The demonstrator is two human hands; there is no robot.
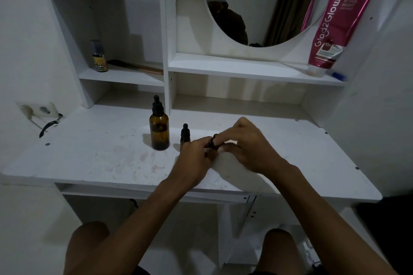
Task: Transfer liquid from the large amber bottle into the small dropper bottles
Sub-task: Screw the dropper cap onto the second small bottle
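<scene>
The large amber bottle point(159, 131) stands upright on the white desk point(100, 158) with its black dropper cap on. Just right of it stands one small dropper bottle point(185, 133), capped. A second small dropper bottle point(214, 141) is held between both hands and mostly hidden by fingers. My left hand point(196, 154) grips its lower body. My right hand point(243, 145) closes its fingers around the bottle's top; whether the cap is on or off cannot be seen.
A shelf unit with a round mirror point(257, 2) rises behind the desk. A pink tube point(335, 29) leans at the right, a small yellow bottle point(99, 57) and a brush sit on the left shelf. A wall socket point(38, 110) is at left.
</scene>
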